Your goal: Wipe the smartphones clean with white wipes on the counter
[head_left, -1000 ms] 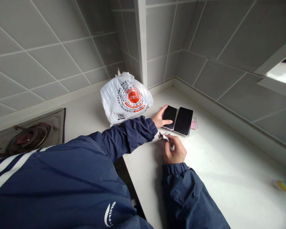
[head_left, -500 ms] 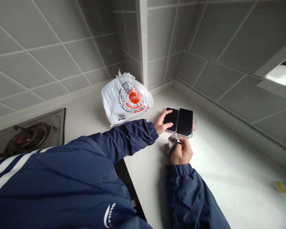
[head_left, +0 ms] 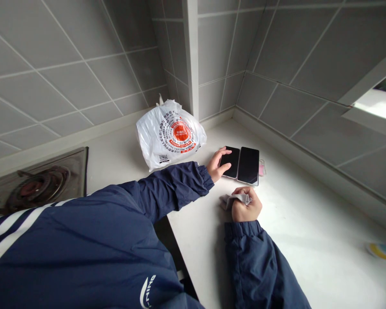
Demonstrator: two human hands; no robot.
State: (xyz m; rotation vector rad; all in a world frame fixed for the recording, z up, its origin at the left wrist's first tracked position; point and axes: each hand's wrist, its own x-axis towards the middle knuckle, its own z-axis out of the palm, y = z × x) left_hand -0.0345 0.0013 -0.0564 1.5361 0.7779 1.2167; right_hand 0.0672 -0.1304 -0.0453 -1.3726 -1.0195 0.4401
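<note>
Two dark-screened phones lie side by side on the white countertop: a left phone [head_left: 231, 161] and a slightly larger right phone [head_left: 248, 165]. Across the left phone's near-left edge rests my left hand [head_left: 217, 165], its thumb and fingers spread apart over the black screen. My right hand [head_left: 247, 205] is closed around a crumpled pale grey cloth [head_left: 227, 201], just below the phones and apart from them. One corner of the cloth sticks up above the fist, and another part hangs out to the left.
A white plastic bag [head_left: 170, 135] with red and black print stands by the wall, left of the phones. Something pink and clear [head_left: 261, 168] pokes out beside the right phone. A gas burner [head_left: 35, 186] is at far left; a yellow-and-blue packet [head_left: 382, 251] lies at far right.
My right hand has drawn slightly back from the right phone's lower edge, with the cloth bunched in it. My left hand stays on the left phone.
</note>
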